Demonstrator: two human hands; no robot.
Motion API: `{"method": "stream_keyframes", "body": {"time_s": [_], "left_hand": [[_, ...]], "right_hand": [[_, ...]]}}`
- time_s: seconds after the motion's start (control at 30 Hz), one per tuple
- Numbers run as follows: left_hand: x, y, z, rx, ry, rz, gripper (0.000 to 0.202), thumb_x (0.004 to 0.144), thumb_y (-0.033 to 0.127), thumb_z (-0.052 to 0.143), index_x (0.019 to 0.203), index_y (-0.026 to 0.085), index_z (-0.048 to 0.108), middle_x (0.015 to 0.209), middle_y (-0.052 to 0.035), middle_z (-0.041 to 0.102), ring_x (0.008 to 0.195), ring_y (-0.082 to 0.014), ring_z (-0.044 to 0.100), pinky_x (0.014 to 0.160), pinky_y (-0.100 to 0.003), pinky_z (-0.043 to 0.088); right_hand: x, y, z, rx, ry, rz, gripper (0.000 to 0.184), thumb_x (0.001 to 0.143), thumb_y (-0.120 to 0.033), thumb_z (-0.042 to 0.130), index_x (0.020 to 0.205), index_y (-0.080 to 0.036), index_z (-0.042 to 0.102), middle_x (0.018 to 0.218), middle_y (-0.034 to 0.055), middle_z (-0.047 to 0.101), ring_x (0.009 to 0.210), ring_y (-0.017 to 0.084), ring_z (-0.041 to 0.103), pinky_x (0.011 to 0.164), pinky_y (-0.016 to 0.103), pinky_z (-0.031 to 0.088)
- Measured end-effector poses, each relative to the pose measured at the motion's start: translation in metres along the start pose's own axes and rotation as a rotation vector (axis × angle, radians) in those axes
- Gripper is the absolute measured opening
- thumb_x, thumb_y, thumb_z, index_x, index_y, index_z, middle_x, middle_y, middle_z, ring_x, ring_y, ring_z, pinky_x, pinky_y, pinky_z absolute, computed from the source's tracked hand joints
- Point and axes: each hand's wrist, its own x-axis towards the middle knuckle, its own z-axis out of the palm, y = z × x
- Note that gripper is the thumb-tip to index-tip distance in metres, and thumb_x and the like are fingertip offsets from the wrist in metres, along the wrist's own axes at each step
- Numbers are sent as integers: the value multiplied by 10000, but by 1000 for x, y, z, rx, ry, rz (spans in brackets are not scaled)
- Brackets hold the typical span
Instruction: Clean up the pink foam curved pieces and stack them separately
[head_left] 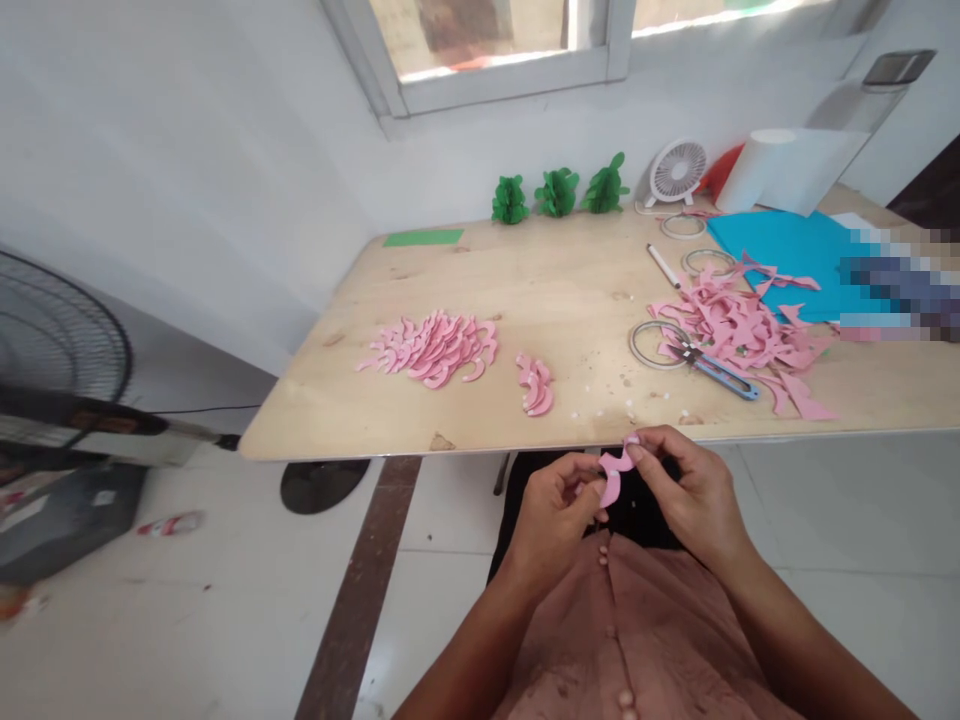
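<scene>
Between my two hands, just off the table's front edge, is a curved pink paper piece (613,482) with small whitish spots on it. My left hand (559,505) pinches its lower left part between thumb and fingers. With thumb and forefinger, my right hand (686,490) grips its upper right end. On the table beyond lies a small stack of similar pink pieces (535,386). Farther left spreads a larger pile of curved pink cutouts (435,348). Thread snips (716,372) with a blue handle rest to the right, by a roll of tape (652,345).
Pink paper scraps (739,310) heap on the right of the wooden table (330,400), near a marker (663,266) and blue sheets (795,250). Several green paper figures, one of them here (556,191), and a small white fan (677,172) stand along the wall. A floor fan (60,340) is at left.
</scene>
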Motion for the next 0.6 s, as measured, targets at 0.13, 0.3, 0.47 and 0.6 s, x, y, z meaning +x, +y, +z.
{"method": "stream_keyframes", "body": {"time_s": [0.13, 0.3, 0.47, 0.6], "left_hand": [[4, 1, 3, -10, 55, -2, 180, 731, 201, 628, 899, 146, 662, 812, -43, 660, 617, -122, 571, 608, -251, 476], [10, 3, 8, 73, 61, 20, 218, 727, 203, 662, 939, 155, 674, 755, -19, 649, 652, -125, 559, 641, -243, 449], [19, 6, 15, 300, 88, 1, 78, 759, 212, 633, 783, 150, 674, 660, 11, 604, 574, -99, 504, 575, -213, 401], [31, 10, 23, 337, 107, -55, 72, 757, 209, 633, 766, 147, 670, 619, 18, 592, 570, -102, 522, 577, -212, 412]], "right_hand": [[4, 4, -3, -9, 30, 14, 178, 875, -337, 545, 818, -189, 625, 721, 17, 654, 662, 170, 591, 616, 257, 451], [10, 10, -6, -7, 20, 12, 175, 882, -330, 539, 815, -195, 628, 721, 18, 662, 663, 168, 595, 615, 257, 454], [19, 16, -9, 19, 6, -34, 179, 887, -316, 524, 823, -203, 647, 768, 31, 694, 701, 178, 635, 644, 263, 485], [31, 27, -15, 33, 24, -95, 164, 888, -298, 525, 850, -206, 655, 803, 27, 712, 720, 177, 659, 651, 264, 501]]}}
